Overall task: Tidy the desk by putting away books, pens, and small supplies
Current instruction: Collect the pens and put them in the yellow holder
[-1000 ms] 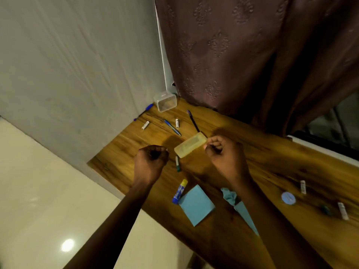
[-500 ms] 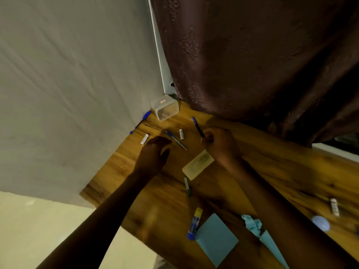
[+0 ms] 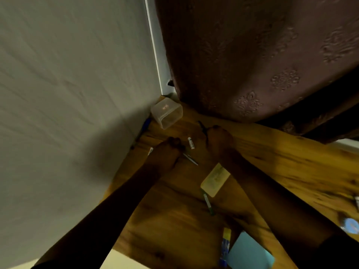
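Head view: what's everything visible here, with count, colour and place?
desk: one, brown, underneath
container: one, clear, far corner
blue pen: one, along wall
dark pen: one, at right hand
grey pen: one, by left hand
white tubes: two near hands
case: one, yellowish, centre
green marker: one, below case
glue stick: one, blue-yellow, near edge
note pad: one, light blue, beside glue stick
round disc: one, blue, right edge
curtain: one, maroon, behind
hands: two, curled, grip unclear
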